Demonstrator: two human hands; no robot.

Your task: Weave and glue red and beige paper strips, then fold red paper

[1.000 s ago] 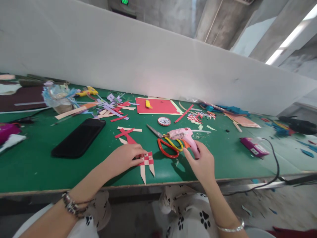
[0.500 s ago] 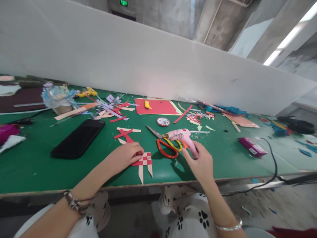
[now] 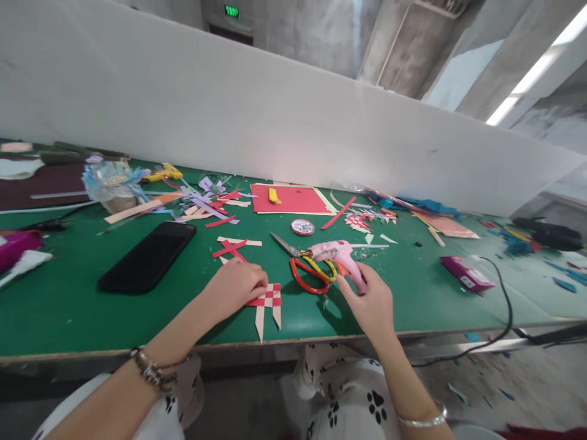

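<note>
My left hand (image 3: 236,286) has its fingers bent and pressed together on a red and cream woven paper piece (image 3: 270,296) near the table's front edge. Two cream strip ends with pointed tips hang down from the weave, and part of it is hidden under the fingers. In my right hand (image 3: 372,305) is the handle of a pink hot glue gun (image 3: 345,255), its nozzle facing left. Scissors (image 3: 309,282) with red and yellow handles lie beneath the nozzle, blades apart. Beyond my left hand, red strips (image 3: 232,247) cross a cream strip (image 3: 250,242).
A black phone (image 3: 147,256) lies left. Red paper sheets (image 3: 293,200) bear a yellow object, with a small round tin (image 3: 302,227) in front. Paper scraps (image 3: 208,205) and a yellow glue gun (image 3: 166,173) are behind. At right are a purple box (image 3: 468,272) and a black cable (image 3: 508,299).
The view has shifted slightly. My left forearm and bracelet appear a little further right; both hands keep their hold.
</note>
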